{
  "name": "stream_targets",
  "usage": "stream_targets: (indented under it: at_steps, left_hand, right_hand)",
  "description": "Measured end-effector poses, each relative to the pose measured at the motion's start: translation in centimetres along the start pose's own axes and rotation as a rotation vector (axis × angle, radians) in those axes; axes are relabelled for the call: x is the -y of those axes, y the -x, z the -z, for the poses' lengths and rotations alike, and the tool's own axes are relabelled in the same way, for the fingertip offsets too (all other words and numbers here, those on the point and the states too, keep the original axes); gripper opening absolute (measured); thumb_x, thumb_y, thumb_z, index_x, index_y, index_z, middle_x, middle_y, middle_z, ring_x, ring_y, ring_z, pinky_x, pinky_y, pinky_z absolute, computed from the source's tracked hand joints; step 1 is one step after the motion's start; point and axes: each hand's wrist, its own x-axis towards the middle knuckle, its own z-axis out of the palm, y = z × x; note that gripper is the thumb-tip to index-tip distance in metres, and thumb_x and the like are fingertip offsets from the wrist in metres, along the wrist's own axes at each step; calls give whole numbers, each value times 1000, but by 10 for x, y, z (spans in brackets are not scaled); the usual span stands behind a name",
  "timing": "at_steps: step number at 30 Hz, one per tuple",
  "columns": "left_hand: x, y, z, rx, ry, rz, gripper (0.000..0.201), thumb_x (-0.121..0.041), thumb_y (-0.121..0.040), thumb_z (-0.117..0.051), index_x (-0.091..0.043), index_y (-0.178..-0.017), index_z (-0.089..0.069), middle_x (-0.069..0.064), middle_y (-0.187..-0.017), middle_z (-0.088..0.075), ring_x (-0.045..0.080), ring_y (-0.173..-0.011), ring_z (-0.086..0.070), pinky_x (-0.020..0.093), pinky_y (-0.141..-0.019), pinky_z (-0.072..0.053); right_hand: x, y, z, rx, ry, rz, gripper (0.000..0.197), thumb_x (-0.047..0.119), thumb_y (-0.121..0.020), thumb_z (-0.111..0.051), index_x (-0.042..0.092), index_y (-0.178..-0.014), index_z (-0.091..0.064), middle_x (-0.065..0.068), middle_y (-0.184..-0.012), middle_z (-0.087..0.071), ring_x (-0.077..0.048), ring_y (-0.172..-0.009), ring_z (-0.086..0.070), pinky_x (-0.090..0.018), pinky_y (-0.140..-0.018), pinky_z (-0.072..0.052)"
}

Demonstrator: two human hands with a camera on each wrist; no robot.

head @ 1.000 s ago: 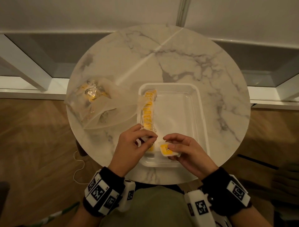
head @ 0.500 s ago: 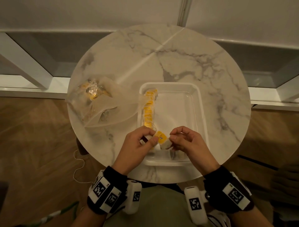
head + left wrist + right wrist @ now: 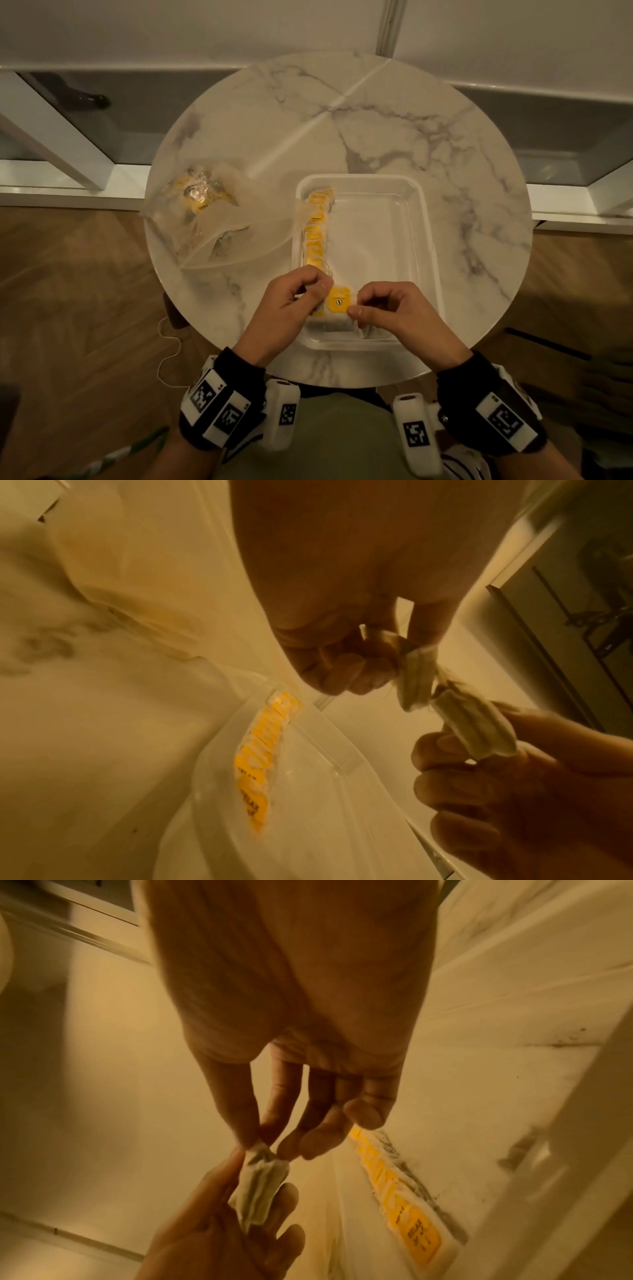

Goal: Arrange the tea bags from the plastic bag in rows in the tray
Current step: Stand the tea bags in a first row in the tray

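A clear plastic tray (image 3: 432, 260) lies on the round marble table (image 3: 376, 120). A row of yellow-tagged tea bags (image 3: 317, 229) runs along its left side, also seen in the left wrist view (image 3: 260, 764). Over the tray's near left corner my left hand (image 3: 323, 286) and right hand (image 3: 354, 308) are close together, with a yellow-tagged tea bag (image 3: 339, 301) between them. In the left wrist view my left hand pinches one pale tea bag (image 3: 416, 677) and my right fingers (image 3: 441, 748) hold another (image 3: 472, 731), end to end. The plastic bag (image 3: 219, 222) lies left of the tray with tea bags inside.
The bag's open mouth overlaps the tray's left rim. The tray's middle and right side hold nothing. Bare marble lies behind and right of the tray. A white window ledge (image 3: 579, 205) runs behind the table, with wooden floor on both sides.
My right hand carried its tea bag from the tray's near edge up to my left hand. Both hands now hold tea bags together, with the yellow tag facing up.
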Motion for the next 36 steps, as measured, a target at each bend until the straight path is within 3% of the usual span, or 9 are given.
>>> stream_targets:
  at_steps: [4,7,11,15,19,24,28,33,36]
  left_hand:
    - [2,0,2,-46,59,47,33,-31,-94,-52,-5,-82,-67,-12,-65,-57,5,-57,-48,14,-55,-38]
    - [7,5,4,-25,-52,28,27,-41,-85,-63,-15,-80,-69,-13,-73,-63,10,-67,-56,23,-61,-43]
    - [12,9,2,-46,-185,-12,18,-31,-81,-71,-15,-75,-70,-13,-76,-64,5,-71,-57,14,-62,-38]
    - [15,11,9,-152,-319,-49,10,-24,-84,-71,-17,-77,-70,-10,-77,-65,12,-75,-61,18,-67,-44]
    - [28,16,26,-273,-505,24,14,-32,-83,-77,-26,-79,-64,-9,-81,-60,12,-66,-54,35,-64,-49]
    - [42,22,31,-199,-644,162,39,-54,-70,-78,-32,-96,-58,-16,-90,-49,1,-75,-50,30,-65,-45]
    - [50,25,31,-123,-638,211,61,-63,-64,-76,-32,-113,-55,-17,-98,-44,1,-76,-50,31,-67,-47]
    - [61,26,27,-101,-528,250,53,-56,-66,-81,-32,-107,-57,-16,-95,-48,4,-74,-53,34,-70,-50]
    - [65,27,25,-102,-478,238,46,-56,-66,-81,-34,-98,-57,-15,-91,-49,2,-72,-52,30,-67,-47]
  right_hand:
    - [-3,2,-2,-72,-69,10,13,3,-87,-68,-8,-81,-65,-6,-67,-64,-9,-61,-59,-22,-61,-44]
    - [-3,0,-2,-83,-68,6,11,1,-86,-68,-6,-80,-65,-4,-67,-63,-7,-60,-59,-20,-61,-44]
    - [-1,-8,-3,-10,-55,-28,9,-1,-83,-72,-3,-91,-68,-15,-79,-70,-16,-70,-66,-21,-67,-52]
    - [-1,-23,4,49,230,-67,9,5,-81,-77,0,-86,-71,-14,-73,-71,-18,-63,-66,-28,-67,-54]
    - [1,-42,13,164,601,-159,11,10,-76,-81,13,-73,-71,-1,-64,-70,-9,-57,-64,-16,-57,-46]
    - [1,-66,1,351,809,-218,24,12,-75,-82,20,-64,-63,13,-55,-58,3,-48,-55,-9,-49,-39]
    - [-1,-86,-17,455,944,-195,18,16,-73,-83,20,-69,-66,12,-60,-57,0,-53,-52,-11,-52,-38]
    - [-8,-101,-33,501,1025,-207,13,13,-74,-80,17,-69,-69,10,-63,-60,-2,-58,-55,-16,-53,-39]
    - [-10,-105,-39,466,1240,-143,26,25,-78,-77,22,-64,-54,7,-66,-54,-13,-62,-54,-26,-59,-43]
